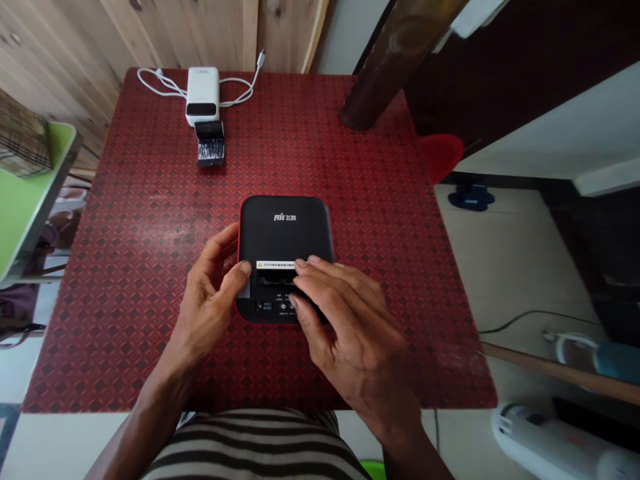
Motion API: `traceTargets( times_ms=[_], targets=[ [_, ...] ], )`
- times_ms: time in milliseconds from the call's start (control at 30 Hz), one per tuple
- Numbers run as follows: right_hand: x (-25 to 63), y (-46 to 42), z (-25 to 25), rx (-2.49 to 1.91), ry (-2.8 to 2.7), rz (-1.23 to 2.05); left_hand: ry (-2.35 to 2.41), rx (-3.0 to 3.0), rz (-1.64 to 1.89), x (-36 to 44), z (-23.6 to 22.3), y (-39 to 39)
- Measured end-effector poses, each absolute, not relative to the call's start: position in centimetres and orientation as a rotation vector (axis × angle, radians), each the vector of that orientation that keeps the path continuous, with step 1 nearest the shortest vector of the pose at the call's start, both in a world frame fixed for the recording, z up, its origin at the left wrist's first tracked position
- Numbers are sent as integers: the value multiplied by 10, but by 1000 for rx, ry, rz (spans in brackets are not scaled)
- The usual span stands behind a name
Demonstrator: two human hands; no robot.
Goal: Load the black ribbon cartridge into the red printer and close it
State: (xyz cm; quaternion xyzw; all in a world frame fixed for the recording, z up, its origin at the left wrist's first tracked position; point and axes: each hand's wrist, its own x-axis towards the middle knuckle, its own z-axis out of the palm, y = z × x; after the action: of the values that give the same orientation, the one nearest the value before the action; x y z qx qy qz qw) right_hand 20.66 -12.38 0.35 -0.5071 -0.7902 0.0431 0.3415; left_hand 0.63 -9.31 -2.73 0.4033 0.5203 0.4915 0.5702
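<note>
A black, round-cornered receipt printer (285, 230) with a red edge and white lettering lies on the red patterned table (150, 300). Near its front are a dark slot (275, 277), a white warning label (274, 265) and small marked controls. My left hand (207, 287) grips the printer's left side, its thumb on top and the fingers behind the edge. Over the right front part lies my right hand (350, 320), fingers stretched out, with tips at the label and slot and the thumb by the controls. It hides the slot's right end.
Toward the back stands a white power bank (203, 93) with a white cable (240, 93); a small black-and-white strip-like piece (210, 143) lies before it. A dark brown post (380, 73) rises at the back right. A red stool (440, 157) stands beyond the table's right edge.
</note>
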Motion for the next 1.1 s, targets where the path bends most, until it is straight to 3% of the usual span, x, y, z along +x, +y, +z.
traceTargets(
  times_ms=[300,533,1100],
  targets=[
    [217,-138,-3,-1293,-1938,154,1307,919,1189,4,-31,-106],
    [219,-163,-27,-1565,-1780,137,1225,941,1131,-7,-35,-129],
    [213,-158,-41,-1549,-1683,181,1302,976,1080,-5,-26,-114]
  ],
)
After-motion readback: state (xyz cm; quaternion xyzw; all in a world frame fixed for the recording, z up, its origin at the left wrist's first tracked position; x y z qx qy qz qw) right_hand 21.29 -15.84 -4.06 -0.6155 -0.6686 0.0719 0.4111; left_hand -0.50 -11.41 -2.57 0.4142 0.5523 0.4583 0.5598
